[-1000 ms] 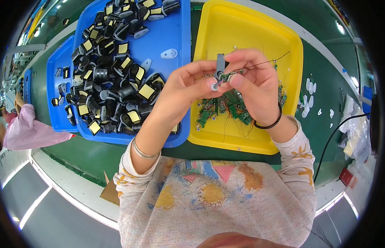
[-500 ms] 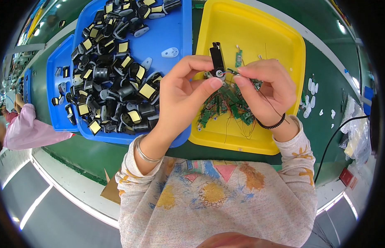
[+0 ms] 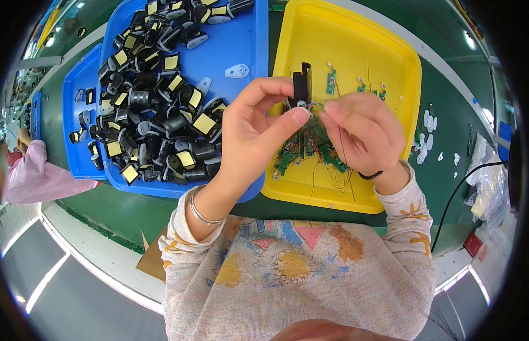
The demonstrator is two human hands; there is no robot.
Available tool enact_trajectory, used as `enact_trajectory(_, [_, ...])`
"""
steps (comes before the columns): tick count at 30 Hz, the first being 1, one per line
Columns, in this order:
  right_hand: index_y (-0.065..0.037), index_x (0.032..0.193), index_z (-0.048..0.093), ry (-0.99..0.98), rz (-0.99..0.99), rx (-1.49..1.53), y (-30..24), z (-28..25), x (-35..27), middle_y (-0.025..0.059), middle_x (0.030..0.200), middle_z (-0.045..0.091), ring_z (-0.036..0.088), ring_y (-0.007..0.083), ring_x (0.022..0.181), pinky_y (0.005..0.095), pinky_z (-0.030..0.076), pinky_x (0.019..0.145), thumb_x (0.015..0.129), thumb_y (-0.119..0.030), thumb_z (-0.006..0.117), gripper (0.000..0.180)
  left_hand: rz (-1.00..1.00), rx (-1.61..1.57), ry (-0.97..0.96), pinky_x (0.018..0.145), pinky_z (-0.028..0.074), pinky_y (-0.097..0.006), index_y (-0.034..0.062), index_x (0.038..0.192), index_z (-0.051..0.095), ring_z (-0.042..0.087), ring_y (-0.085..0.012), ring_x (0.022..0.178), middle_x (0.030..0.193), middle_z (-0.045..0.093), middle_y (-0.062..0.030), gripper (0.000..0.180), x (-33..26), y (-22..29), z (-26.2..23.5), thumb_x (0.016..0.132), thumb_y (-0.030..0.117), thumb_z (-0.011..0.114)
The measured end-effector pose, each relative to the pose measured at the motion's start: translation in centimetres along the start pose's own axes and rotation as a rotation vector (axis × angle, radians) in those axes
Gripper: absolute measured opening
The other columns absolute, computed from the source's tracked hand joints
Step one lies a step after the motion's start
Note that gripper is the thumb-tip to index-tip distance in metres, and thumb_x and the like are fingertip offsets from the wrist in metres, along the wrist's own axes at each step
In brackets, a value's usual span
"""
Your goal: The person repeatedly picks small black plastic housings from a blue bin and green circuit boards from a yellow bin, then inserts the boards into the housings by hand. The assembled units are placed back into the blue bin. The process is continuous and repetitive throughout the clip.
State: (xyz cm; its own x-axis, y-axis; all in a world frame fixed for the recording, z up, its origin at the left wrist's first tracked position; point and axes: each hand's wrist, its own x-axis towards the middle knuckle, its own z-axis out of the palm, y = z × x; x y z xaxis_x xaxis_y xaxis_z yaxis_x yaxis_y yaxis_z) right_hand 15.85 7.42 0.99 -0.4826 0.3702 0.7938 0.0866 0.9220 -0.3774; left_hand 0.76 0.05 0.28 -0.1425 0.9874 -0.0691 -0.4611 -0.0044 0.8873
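Above the yellow tray (image 3: 355, 34), my left hand (image 3: 256, 125) is closed on a black plastic housing (image 3: 302, 85), gripped between thumb and fingers with its long part upright. Short thin wires (image 3: 314, 104) run from the housing's lower end toward my right hand (image 3: 367, 129). That hand pinches them between thumb and fingertips; whatever else it holds is hidden by the fingers. Beneath both hands lies a heap of green circuit boards (image 3: 307, 148) with fine dark wires. A single small circuit board (image 3: 331, 82) rests apart, farther up the tray.
To the left, a large blue tray (image 3: 233, 51) holds many black housings with yellow pads (image 3: 204, 124). A smaller blue tray (image 3: 77, 156) adjoins it. Rightward are flat white pieces (image 3: 429, 124), a black cable (image 3: 446, 207) and a clear plastic bag (image 3: 485, 182). Another person's pink sleeve (image 3: 34, 173) shows far left.
The black housing has turned slightly in my left hand. My right hand has shifted a little down and left, its fingers curling closer around the wires.
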Motion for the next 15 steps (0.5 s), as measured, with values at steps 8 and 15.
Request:
enact_trajectory(8, [-0.001,0.081,0.062,-0.006,0.001,0.027,-0.5,0.0,-0.1,0.0078,0.072,0.059,0.058,0.0199,0.06,0.0267,0.049,0.051,0.061,0.004,0.07,0.022,0.118,0.029,-0.041,0.082,0.047,-0.029,-0.0037,0.096,0.049,0.05,-0.0168,0.097,0.102,0.049,-0.0098,0.019,-0.2,-0.1,-0.1,0.078,-0.005,0.055])
enact_trajectory(15, [-0.002,0.081,0.062,-0.038,0.119,0.106,-1.2,-0.2,0.0,0.0076,0.069,0.059,0.057,0.0203,0.057,0.0259,0.045,0.048,0.062,0.002,0.071,0.021,0.163,0.096,-0.096,0.085,0.047,-0.035,-0.0021,0.096,0.046,0.05,-0.0255,0.105,0.107,0.048,-0.0127,0.016,-0.7,0.2,-0.1,0.081,0.0,0.051])
